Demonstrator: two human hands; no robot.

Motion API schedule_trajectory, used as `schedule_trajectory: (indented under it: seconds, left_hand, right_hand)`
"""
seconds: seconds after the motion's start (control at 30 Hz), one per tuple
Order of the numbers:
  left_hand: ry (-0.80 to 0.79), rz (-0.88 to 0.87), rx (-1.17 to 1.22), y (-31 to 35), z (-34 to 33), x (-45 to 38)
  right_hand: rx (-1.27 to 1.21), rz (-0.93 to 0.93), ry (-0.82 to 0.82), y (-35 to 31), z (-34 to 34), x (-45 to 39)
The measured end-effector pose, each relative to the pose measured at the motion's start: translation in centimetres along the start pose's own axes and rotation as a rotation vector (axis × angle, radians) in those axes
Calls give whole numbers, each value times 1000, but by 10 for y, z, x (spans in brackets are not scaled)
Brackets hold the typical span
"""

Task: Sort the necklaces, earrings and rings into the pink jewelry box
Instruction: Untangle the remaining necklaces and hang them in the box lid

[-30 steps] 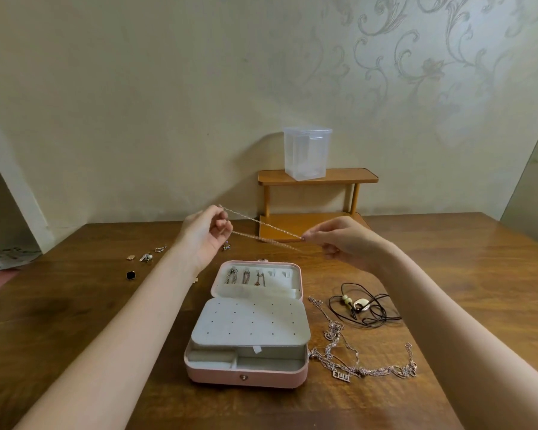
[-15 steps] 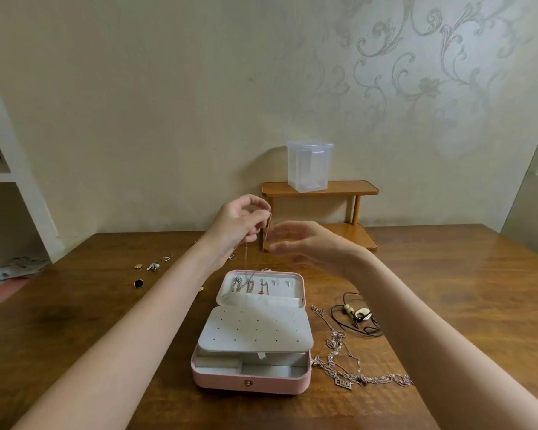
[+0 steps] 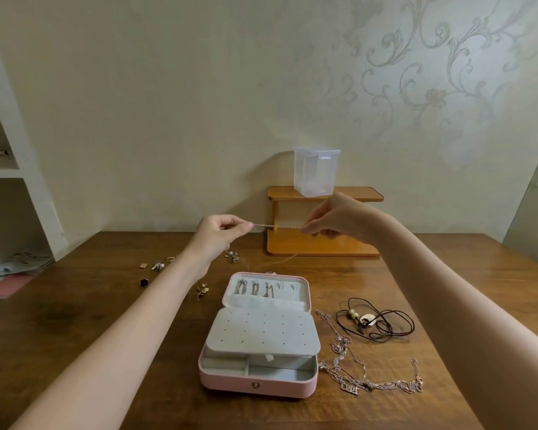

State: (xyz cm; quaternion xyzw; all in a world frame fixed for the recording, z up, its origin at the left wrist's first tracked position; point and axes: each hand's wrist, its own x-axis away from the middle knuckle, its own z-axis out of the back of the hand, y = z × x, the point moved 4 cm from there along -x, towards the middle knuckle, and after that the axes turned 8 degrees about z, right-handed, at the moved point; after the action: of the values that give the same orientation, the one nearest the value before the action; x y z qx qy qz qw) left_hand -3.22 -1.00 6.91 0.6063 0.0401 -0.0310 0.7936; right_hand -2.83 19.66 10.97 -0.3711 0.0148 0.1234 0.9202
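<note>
Tabletop is carrying the pink jewelry box, lying open below both hands. Left hand and right hand are pinching a thin chain necklace, pulling it taut between them above the box. Loose necklaces are lying under the right forearm, earrings beside the left wrist.

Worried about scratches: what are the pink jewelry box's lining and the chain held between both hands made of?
Pink jewelry box lining: pale grey, matte, probably velvet or felt. Thin twisted chain, pinched by left hand and right hand: glinting silvery metal, apparently.
</note>
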Motion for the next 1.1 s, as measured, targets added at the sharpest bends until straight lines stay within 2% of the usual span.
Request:
schedule_trajectory:
  seconds: [0.1,0.2,0.27,0.37,0.43,0.47,0.53,0.6,0.7,0.8,0.9,1.0,1.1]
  left_hand:
    - [-19,-18,-65,-6,-2,-4]
    - [-141,-9,-92,-16,-14,-4]
    - [-254,3,-103,-26,-26,-2]
    - [-385,26,-102,-37,-38,-2]
    - [-390,52,-145,-43,-38,-11]
    - [-341,66,-197,-47,-34,-18]
    - [-186,63,-420,-58,-22,-34]
    - [-97,71,-713,-74,-15,-48]
    - [-150,161,-972,-98,-16,-58]
    - [-173,149,-978,-109,-23,-62]
    - [-60,83,-929,-108,-24,-62]
    - [97,0,-730,-89,-20,-51]
    - [154,-90,-557,-72,-18,-41]
  right_hand:
    - [-67,51,113,-6,7,-4]
    - [-453,167,275,-13,10,-8]
    - [-703,181,253,-16,2,-14]
    - [-1121,59,195,-14,-15,-23]
    - [-1309,-4,207,-12,-20,-27]
    - [-1350,-14,213,-12,-21,-29]
    - [-1370,3,209,-12,-19,-34]
    - [-1359,31,207,-13,-18,-39]
    - [-1293,46,215,-10,-16,-47]
    - [-1242,34,228,-2,-15,-51]
    - [-1252,24,217,2,-19,-52]
    - [-1331,34,166,-4,-25,-54]
    - [-1337,62,127,-15,-30,-55]
